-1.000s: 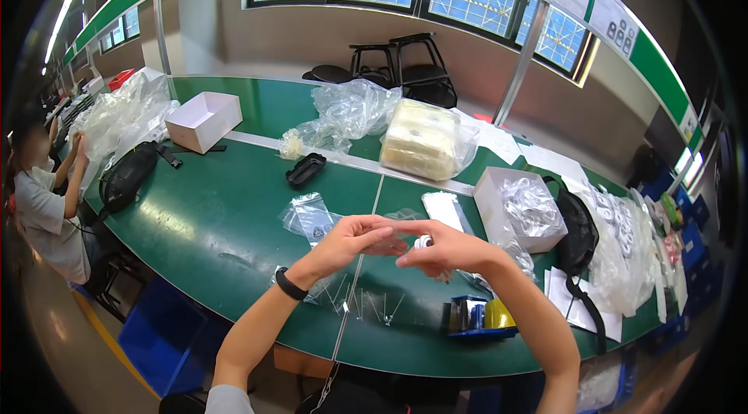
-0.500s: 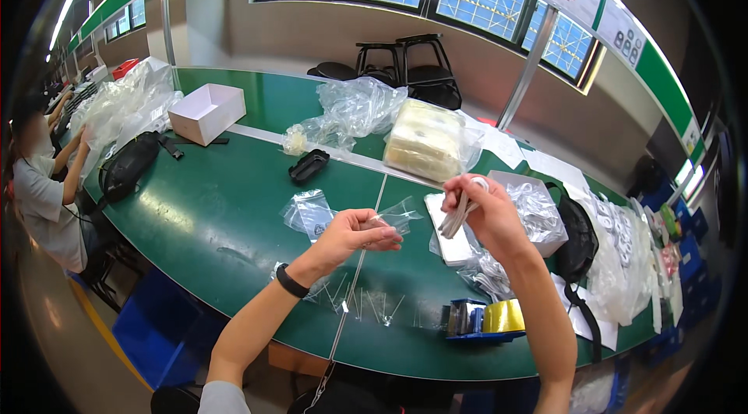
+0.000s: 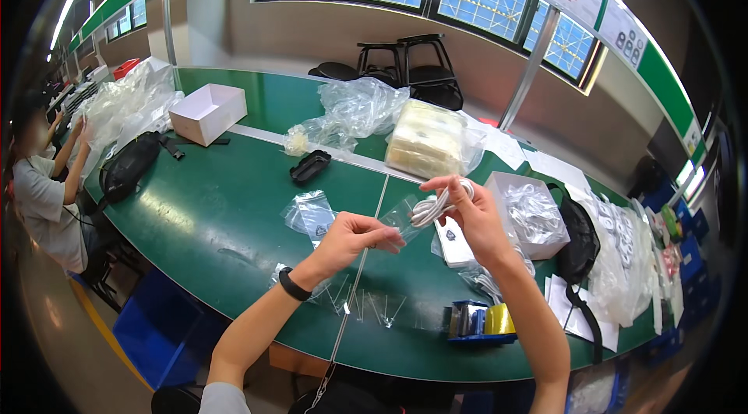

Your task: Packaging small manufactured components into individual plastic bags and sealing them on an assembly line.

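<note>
Between thumb and fingers my left hand point(image 3: 360, 238) pinches a small clear plastic bag point(image 3: 400, 215). A coiled white cable point(image 3: 433, 210) is in my right hand point(image 3: 475, 219), its near loops against the bag's upper right side; whether any part is inside I cannot tell. Below my right hand lies a flat white box point(image 3: 455, 245) with a dark mark. More clear bags point(image 3: 312, 214) lie on the green table to the left of my hands. Several thin twist ties point(image 3: 385, 309) are spread near the front edge.
An open box of bundled white cables point(image 3: 502, 184) stands at right, beside a black waist bag point(image 3: 578, 238). A tape dispenser point(image 3: 483, 322) sits near the front edge. Farther back are a wrapped stack point(image 3: 425, 139), a black tray point(image 3: 310, 168) and a white box point(image 3: 207, 115). Another person works at far left.
My right hand has moved left and turned, bringing the coiled cable against the small bag. My left hand still pinches the bag, nearly in the same place.
</note>
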A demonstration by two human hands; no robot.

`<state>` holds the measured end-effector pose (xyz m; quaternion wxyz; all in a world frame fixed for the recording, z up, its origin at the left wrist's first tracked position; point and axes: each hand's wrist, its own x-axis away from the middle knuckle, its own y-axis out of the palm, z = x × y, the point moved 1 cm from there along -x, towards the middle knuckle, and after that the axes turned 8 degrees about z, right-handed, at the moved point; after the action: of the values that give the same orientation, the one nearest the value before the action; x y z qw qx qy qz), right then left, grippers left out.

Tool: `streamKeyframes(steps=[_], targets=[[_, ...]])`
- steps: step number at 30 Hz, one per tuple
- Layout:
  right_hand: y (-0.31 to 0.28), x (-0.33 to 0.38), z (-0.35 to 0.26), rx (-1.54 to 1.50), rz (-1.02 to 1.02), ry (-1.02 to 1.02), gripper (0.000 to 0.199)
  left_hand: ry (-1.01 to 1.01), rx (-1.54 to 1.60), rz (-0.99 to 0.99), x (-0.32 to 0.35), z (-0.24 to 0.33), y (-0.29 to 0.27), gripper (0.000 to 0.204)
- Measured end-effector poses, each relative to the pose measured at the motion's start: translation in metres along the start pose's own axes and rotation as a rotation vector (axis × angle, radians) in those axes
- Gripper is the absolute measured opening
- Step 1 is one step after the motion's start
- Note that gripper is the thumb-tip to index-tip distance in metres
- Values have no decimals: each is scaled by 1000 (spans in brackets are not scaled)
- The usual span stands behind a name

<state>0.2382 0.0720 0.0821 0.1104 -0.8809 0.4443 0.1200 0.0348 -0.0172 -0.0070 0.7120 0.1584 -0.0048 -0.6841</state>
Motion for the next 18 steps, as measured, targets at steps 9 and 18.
streamKeyframes(steps=[9,18], targets=[[15,-5,15,-118,125,182,39,62,-15,54,0,-2,3,20],[25,-9,18,-99,212,221,29,99,-93,91,4,0,6,26]])
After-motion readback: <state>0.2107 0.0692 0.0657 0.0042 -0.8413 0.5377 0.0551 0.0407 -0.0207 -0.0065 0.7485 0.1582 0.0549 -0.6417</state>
